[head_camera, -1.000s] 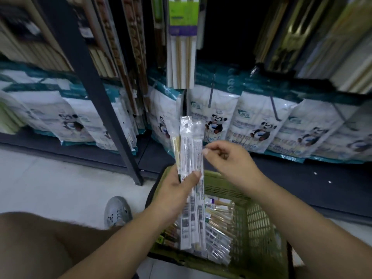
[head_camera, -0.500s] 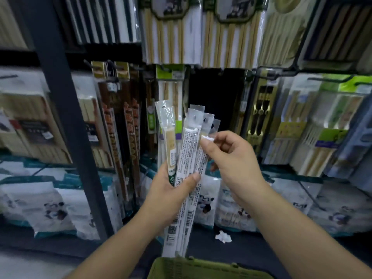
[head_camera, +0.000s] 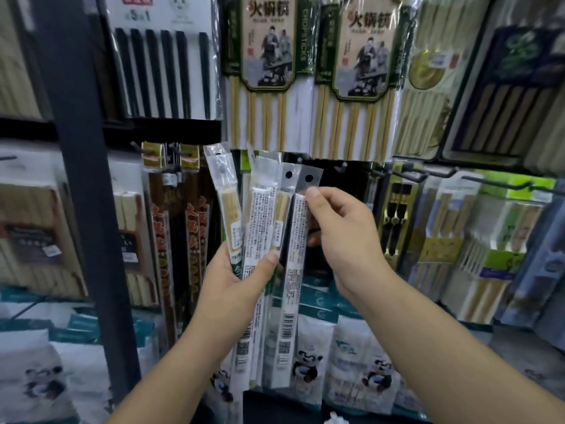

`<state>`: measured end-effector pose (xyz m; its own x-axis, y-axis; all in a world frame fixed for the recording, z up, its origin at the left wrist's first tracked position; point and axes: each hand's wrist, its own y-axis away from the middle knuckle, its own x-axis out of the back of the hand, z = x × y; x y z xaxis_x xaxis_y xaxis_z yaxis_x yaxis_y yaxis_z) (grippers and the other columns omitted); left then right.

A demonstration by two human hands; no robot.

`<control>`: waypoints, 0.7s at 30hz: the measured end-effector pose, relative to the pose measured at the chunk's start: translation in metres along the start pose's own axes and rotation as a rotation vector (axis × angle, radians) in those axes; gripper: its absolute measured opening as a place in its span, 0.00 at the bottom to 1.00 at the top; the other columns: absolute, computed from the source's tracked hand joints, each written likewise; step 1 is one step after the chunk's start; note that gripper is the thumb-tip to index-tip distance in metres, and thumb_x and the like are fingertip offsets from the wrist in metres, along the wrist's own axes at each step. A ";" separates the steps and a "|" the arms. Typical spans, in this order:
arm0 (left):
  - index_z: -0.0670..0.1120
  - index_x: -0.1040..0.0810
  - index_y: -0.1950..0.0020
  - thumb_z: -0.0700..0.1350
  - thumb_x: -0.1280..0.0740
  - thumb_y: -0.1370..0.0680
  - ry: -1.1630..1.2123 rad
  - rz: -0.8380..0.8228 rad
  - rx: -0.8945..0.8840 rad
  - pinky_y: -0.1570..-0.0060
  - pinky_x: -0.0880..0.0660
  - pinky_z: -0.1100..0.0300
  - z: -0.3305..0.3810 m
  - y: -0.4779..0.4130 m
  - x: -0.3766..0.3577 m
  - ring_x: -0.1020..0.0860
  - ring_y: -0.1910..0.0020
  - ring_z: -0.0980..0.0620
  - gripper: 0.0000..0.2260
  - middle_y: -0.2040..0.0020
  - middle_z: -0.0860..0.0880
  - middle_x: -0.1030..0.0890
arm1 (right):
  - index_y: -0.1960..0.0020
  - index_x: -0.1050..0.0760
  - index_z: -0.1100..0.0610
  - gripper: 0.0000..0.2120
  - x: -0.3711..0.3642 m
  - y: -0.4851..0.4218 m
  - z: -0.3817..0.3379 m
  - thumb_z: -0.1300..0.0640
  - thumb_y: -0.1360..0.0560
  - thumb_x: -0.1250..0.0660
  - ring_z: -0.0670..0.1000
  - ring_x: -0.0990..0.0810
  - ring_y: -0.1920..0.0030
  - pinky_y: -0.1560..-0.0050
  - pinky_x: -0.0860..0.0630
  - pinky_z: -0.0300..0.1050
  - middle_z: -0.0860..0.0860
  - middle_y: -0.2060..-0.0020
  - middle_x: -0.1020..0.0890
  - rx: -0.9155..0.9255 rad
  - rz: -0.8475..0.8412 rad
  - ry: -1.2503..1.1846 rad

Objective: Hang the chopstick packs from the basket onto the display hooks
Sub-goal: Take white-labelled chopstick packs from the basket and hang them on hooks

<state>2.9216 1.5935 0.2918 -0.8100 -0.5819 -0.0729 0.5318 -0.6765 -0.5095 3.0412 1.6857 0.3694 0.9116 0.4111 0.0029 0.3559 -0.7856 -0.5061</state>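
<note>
Hook: little dark peg (head_camera: 342, 165) sticking out of the rack, so I'll place everything off that.
Packs: a fan of slim clear chopstick packs (head_camera: 260, 215), standing upright just left of the hook and running well below it. None of them is on the hook yet.
Left hand: my left hand (head_camera: 241, 280) is down and left of the hook. Its fingers are wrapped round the middle of the fan and the thumb lies across the front.
Right hand: my right hand (head_camera: 342, 237) is right under the hook. Thumb and fingers are pinching the rightmost pack (head_camera: 298, 228) near its top.
Hole tab: that pack's tab (head_camera: 309, 178) is just left of the hook and a bit lower, not touching it.
Big packs: hotpot chopstick packs (head_camera: 269, 71) hang on the row above the hook.
Panda bags: white bags (head_camera: 308, 362) way below the hook, behind the packs' bottom ends.
Post: dark upright (head_camera: 85, 179) far left of the hook.
</note>
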 end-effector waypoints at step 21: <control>0.49 0.18 0.43 0.48 0.24 0.26 0.004 0.105 0.042 0.49 0.18 0.62 -0.013 0.019 0.007 0.15 0.48 0.58 0.13 0.49 0.56 0.13 | 0.57 0.18 0.59 0.14 -0.011 -0.029 -0.014 0.51 0.19 0.34 0.50 0.26 0.64 0.59 0.27 0.48 0.51 0.67 0.23 0.010 0.070 0.055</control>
<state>2.9229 1.5827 0.2710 -0.7502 -0.6489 -0.1271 0.6234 -0.6301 -0.4629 3.0238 1.6973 0.3961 0.9443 0.3288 0.0140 0.2887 -0.8071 -0.5150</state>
